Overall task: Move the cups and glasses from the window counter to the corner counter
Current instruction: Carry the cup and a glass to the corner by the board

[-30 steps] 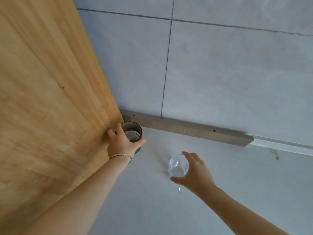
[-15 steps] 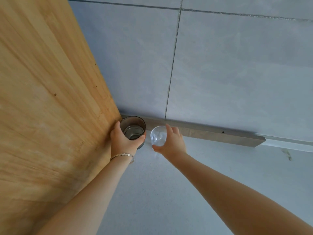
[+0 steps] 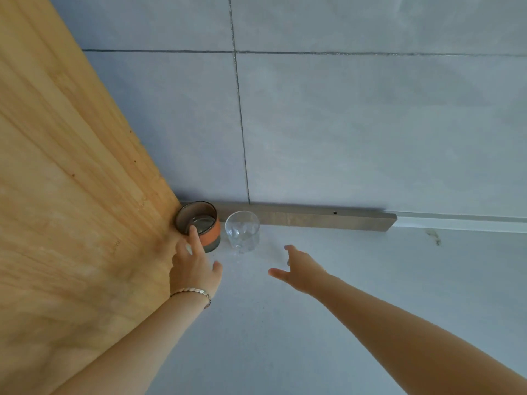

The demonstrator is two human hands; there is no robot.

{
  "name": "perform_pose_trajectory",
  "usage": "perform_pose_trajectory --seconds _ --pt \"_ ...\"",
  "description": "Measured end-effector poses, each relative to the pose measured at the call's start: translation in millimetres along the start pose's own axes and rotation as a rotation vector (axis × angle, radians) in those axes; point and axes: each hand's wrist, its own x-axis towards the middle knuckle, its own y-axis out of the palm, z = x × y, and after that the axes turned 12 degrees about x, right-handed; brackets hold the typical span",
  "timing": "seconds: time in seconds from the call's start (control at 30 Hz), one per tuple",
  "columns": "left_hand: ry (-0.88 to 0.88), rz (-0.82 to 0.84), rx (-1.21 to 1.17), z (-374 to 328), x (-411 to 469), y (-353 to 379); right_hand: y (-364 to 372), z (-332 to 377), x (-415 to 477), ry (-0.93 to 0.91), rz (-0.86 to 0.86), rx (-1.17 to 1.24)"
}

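A ceramic cup [image 3: 208,232] with an orange band and a grey base stands in the corner where the wooden panel meets the tiled wall. A clear stemmed glass [image 3: 242,230] stands upright just right of it, close to the cup. My left hand [image 3: 194,266] is spread in front of the cup, one fingertip still over its near rim, holding nothing. My right hand [image 3: 299,270] hovers with straight fingers a little right of and nearer than the glass, apart from it.
A tall wooden panel [image 3: 71,195] closes off the left side. Grey wall tiles [image 3: 342,124] rise behind, with a brownish strip [image 3: 313,220] along their foot. The pale grey counter [image 3: 285,337] stretches toward me and to the right.
My right hand set the glass down beside the cup and let go, drawing back to the right. My left hand loosened its grip on the cup and pulled back.
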Motion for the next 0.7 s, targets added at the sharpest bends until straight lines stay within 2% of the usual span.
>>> perform_pose_trajectory --seconds 0.07,0.17,0.23,0.5,0.7 --pt "0.079 0.119 0.094 -10.9 -25.5 9.0 -16.7 -34.4 -22.9 0.084 0.085 -0.109" --pt "0.26 0.422 0.171 -42.2 -55.0 25.5 -46.8 -88.6 -60.5 0.187 0.126 -0.187" --pt "0.356 0.511 0.196 -75.1 -74.4 36.4 -70.7 -127.0 -89.4 0.233 0.12 -0.197" --pt "0.679 0.533 0.358 -274.1 -171.5 81.1 -175.8 -305.7 -211.0 0.407 -0.039 -0.099" --pt "0.817 0.497 0.441 -428.1 -271.9 123.2 -265.2 -441.0 -301.3 0.374 -0.159 -0.047"
